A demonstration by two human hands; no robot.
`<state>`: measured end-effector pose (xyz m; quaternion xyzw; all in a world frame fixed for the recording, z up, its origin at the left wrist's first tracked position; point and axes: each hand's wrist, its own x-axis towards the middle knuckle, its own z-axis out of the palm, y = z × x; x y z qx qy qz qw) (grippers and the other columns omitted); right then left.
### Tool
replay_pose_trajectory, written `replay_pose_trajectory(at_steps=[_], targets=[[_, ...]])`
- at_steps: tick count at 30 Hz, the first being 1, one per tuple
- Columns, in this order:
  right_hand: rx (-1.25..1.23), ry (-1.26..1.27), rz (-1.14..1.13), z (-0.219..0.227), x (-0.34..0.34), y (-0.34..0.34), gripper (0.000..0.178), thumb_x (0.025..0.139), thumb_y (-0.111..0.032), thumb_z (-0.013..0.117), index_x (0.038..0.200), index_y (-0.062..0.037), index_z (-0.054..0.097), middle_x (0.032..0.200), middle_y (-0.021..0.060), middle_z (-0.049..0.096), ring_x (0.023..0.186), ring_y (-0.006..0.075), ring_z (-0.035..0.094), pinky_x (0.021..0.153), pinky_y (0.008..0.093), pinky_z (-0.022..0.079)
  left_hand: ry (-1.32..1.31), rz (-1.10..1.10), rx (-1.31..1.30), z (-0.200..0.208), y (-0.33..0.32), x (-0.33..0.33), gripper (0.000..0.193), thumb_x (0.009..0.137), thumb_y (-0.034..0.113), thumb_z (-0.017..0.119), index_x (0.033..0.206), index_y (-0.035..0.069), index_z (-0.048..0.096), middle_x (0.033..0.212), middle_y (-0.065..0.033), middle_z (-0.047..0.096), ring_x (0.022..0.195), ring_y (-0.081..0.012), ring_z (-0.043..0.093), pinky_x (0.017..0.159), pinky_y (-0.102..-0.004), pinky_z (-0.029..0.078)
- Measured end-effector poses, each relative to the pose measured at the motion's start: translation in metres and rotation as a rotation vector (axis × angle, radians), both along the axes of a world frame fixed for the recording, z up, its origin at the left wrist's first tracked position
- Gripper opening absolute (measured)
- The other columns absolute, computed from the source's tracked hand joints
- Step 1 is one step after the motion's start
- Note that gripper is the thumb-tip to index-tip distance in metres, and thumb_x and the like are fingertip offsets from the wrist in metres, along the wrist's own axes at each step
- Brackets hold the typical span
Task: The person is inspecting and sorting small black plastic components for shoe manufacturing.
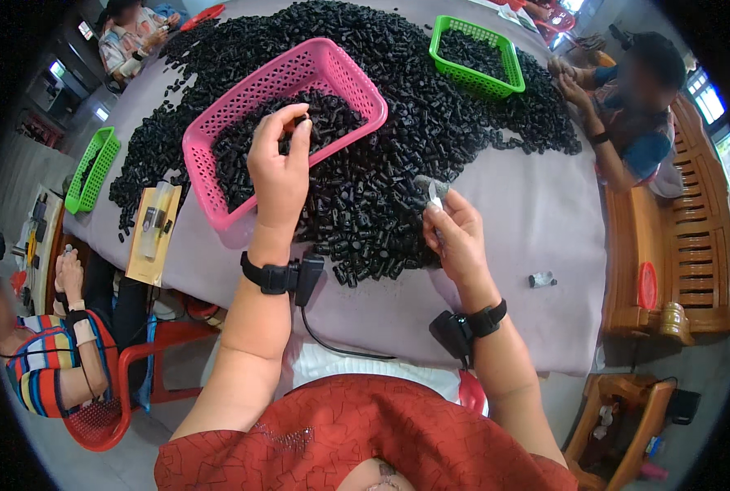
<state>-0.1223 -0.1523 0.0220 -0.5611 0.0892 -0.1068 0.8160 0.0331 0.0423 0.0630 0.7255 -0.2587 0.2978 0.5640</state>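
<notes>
My left hand (281,168) is held over a pink perforated basket (357,69), thumb and forefinger pinched on a small black piece (302,120), mostly hidden by the fingers. Small black cylindrical pieces (242,168) fill the bottom of that basket. To the right, above the edge of the heap, my right hand (463,237) grips a thin, pale, shiny tool (435,195) whose kind I cannot make out. A greyish lump (422,183) shows at its tip, partly behind it. Each of my wrists wears a black strap with a small device.
A large heap of black pieces (406,164) covers much of the cloth-covered table (537,213). Green baskets (515,74) stand at the far right and left (76,192). A wooden board (144,254) lies left; a small grey cylinder (542,280) right. Other people sit around.
</notes>
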Motion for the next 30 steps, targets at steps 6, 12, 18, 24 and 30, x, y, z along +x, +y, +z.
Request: replay_pose_trajectory(at_steps=[6,12,18,24,30], targets=[[-0.005,0.011,-0.017,-0.003,0.000,-0.001,0.029,0.094,-0.009,0.057,0.122,-0.0017,0.056,0.071,-0.0022,0.053,0.052,0.0035,0.043,0.044,0.0172,0.029,-0.106,-0.046,0.037,0.003,-0.011,-0.012,0.014,0.084,0.001,0.065,0.098,0.002,0.067,0.094,-0.0085,0.065,0.078,-0.0179,0.061,0.072,-0.0274,0.049],[0.000,0.011,-0.011,0.001,-0.001,0.002,0.026,0.094,-0.010,0.058,0.118,-0.0015,0.057,0.071,-0.0025,0.053,0.052,0.0033,0.043,0.045,0.0169,0.030,0.113,-0.467,0.554,-0.016,-0.023,-0.027,0.013,0.081,0.004,0.067,0.094,0.000,0.065,0.088,-0.0110,0.062,0.076,-0.0231,0.061,0.067,-0.0306,0.048],[0.012,0.002,-0.001,0.001,-0.003,0.000,0.024,0.093,-0.010,0.058,0.116,-0.0010,0.056,0.072,-0.0027,0.053,0.052,0.0031,0.043,0.045,0.0173,0.030,0.103,-0.409,0.800,-0.033,-0.023,-0.025,0.022,0.079,0.006,0.067,0.100,0.002,0.062,0.098,-0.0116,0.060,0.086,-0.0313,0.062,0.075,-0.0385,0.050],[-0.009,0.001,0.012,0.009,-0.001,0.003,0.026,0.093,-0.008,0.057,0.117,-0.0004,0.056,0.072,-0.0027,0.053,0.052,0.0031,0.043,0.045,0.0175,0.030,0.155,-0.396,0.877,-0.030,-0.023,-0.025,0.018,0.078,0.007,0.068,0.094,0.006,0.063,0.091,-0.0101,0.060,0.090,-0.0304,0.062,0.077,-0.0400,0.050],[-0.035,-0.005,0.042,-0.001,0.000,0.000,0.034,0.092,-0.010,0.057,0.124,0.0004,0.054,0.073,0.0002,0.054,0.053,0.0055,0.045,0.045,0.0171,0.032,0.041,-0.372,0.901,-0.038,-0.022,-0.025,0.017,0.077,0.010,0.069,0.092,0.008,0.062,0.090,-0.0088,0.060,0.092,-0.0306,0.060,0.078,-0.0418,0.049]])
